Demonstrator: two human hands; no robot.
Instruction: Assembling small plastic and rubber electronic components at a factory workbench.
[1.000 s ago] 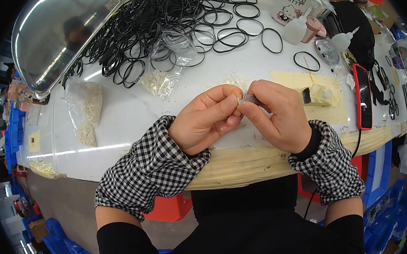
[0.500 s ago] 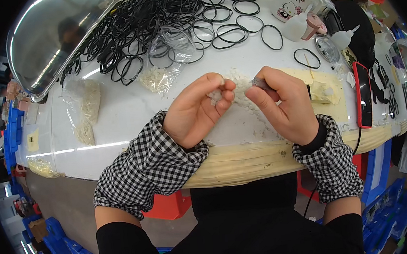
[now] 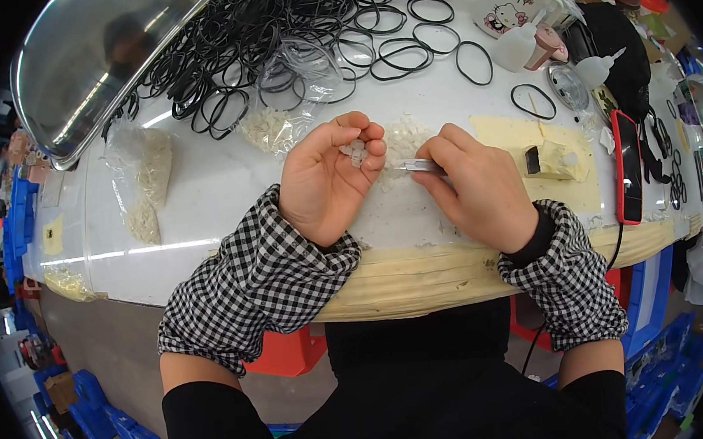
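Note:
Cupped with its fingers curled in, my left hand (image 3: 327, 176) holds several small whitish translucent pieces (image 3: 354, 152). Between the thumb and fingers of my right hand (image 3: 480, 180) is a small silver metal tool (image 3: 421, 165). Its narrow tip points left toward my left hand; whether it is a blade or tweezers I cannot tell. Behind and between the hands, a loose pile of whitish flakes (image 3: 407, 137) lies on the white tabletop (image 3: 233, 187). A clear bag of similar pieces (image 3: 266, 131) rests just beyond my left hand.
Black rubber rings (image 3: 247, 42) are heaped at the back. Another clear bag (image 3: 149, 186) lies left, beneath a shiny curved cover (image 3: 100, 66). To the right are a yellow taped block (image 3: 557, 160), a red-edged phone-like device (image 3: 626, 165), squeeze bottles (image 3: 517, 45) and a white mug (image 3: 508, 1).
My left hand has moved slightly left and turned, showing more of the pieces in it. My right hand has shifted left and lower, bringing the silver tool's tip into view.

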